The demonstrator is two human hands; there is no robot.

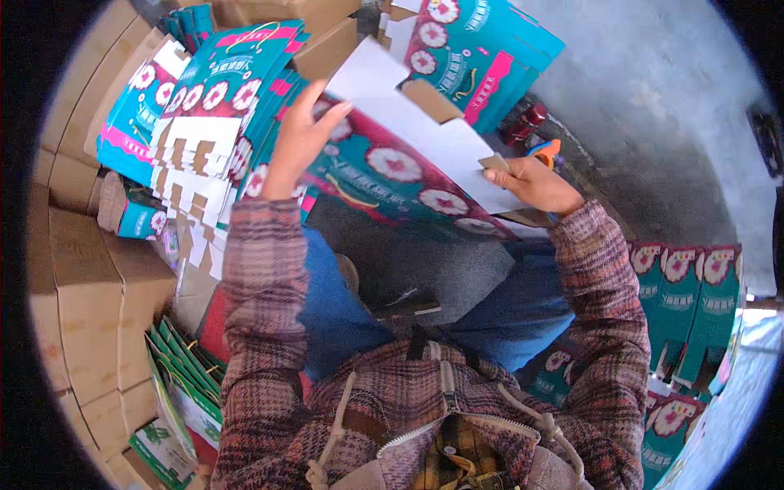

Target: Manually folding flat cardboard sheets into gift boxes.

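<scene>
A teal and maroon printed carton (392,167) with white flower-like pictures is held tilted above my lap, its white inner side facing up and its brown flaps sticking out. My left hand (304,139) grips its left end, thumb and forefinger on either side of the edge. At the other end, my right hand (535,186) pinches a small brown flap near the corner. Just beyond the right hand lies an orange-handled tool (545,152). To the left of the carton leans a stack of flat printed cartons (214,98), their white flaps overlapping.
More flat teal cartons (482,61) lie at the far right of the held one. Upright teal boxes (682,306) stand in a row at right. Brown cardboard boxes (86,294) are piled along the left, with green packages (184,408) beside them. A red object (527,122) sits on the floor.
</scene>
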